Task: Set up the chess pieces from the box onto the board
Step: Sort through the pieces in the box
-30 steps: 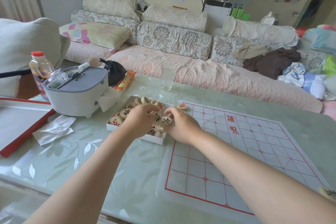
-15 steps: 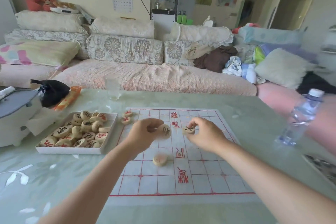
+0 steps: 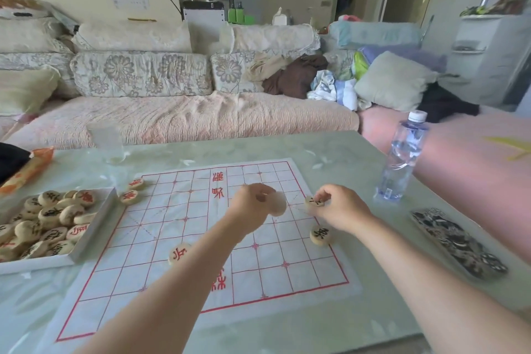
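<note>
A white paper board (image 3: pixel 184 227) with a red grid lies on the table. The white box (image 3: pixel 86 236) at the left holds several round wooden pieces. My left hand (image 3: pixel 253 204) hovers over the board's middle right, shut on a pale piece (image 3: pixel 278 204). My right hand (image 3: pixel 339 210) is at the board's right edge, pinching a black-marked piece (image 3: pixel 314 202). Another black-marked piece (image 3: pixel 320 234) lies just below it on the right edge. A red-marked piece (image 3: pixel 179 253) lies lower on the board. Two red-marked pieces (image 3: pixel 130 191) sit at the far left corner.
A clear water bottle (image 3: pixel 402 161) stands right of the board. A patterned flat case (image 3: pixel 457 241) lies at the table's right edge. A glass (image 3: pixel 107 142) stands behind the board, an orange snack packet (image 3: pixel 28 169) at the left. A sofa with cushions and clothes runs behind the table.
Both hands have left the box with pieces and moved right across the board. A red piece and a black piece now lie on the board. The view has swung right.
</note>
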